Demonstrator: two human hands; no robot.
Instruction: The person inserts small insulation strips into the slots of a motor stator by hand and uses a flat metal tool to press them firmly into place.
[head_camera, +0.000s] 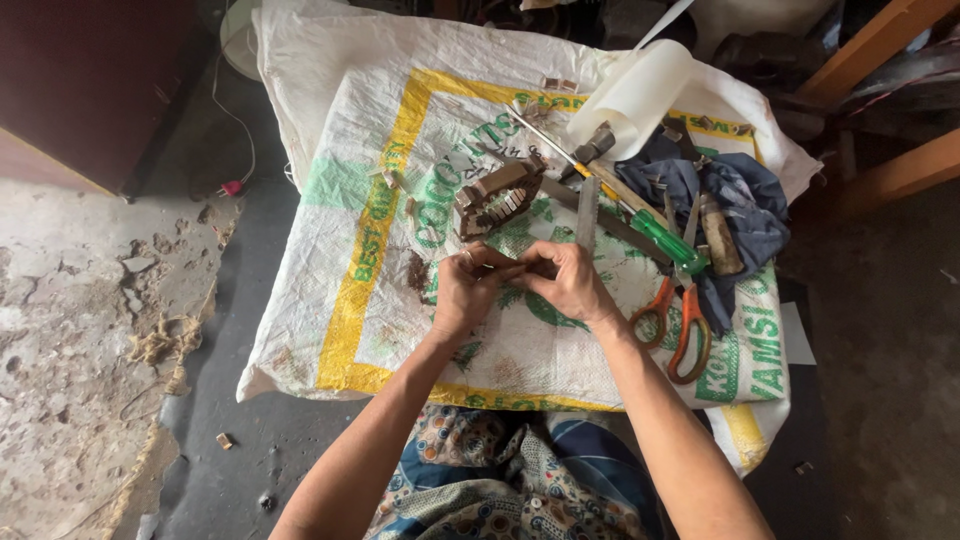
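The fingers (478, 262) of the left hand (462, 292) and of the right hand (572, 283) meet near the middle of the view, pinched together from both sides on a small thin dark piece (516, 268); it is too small to tell its exact shape. A ring shows on one left finger.

The hands work over a white woven sack (380, 200) spread flat, with a yellow border and green print. Toward 6 o'clock the sack ends just before the person's patterned clothing (500, 480). Bare sack lies open at 9 o'clock of the hands, out to the yellow stripe. At 3 o'clock the room is tight: orange-handled scissors (680, 320) lie just beside the right wrist, and a green-handled screwdriver (640, 215) slants above them. At 12 o'clock a flat metal file (587, 212) stands nearly touching the right fingers, and a brown slotted metal core (497, 197) sits near, at 11 o'clock. Farther up at 1 o'clock lie a hammer (590, 148), a roll of white sheet (640, 95) and a crumpled blue cloth (740, 195).

The sack lies on a dark floor (250, 440); at 9 o'clock the floor turns to cracked pale concrete (70, 330). Wooden furniture legs (890, 110) stand at 2 o'clock.
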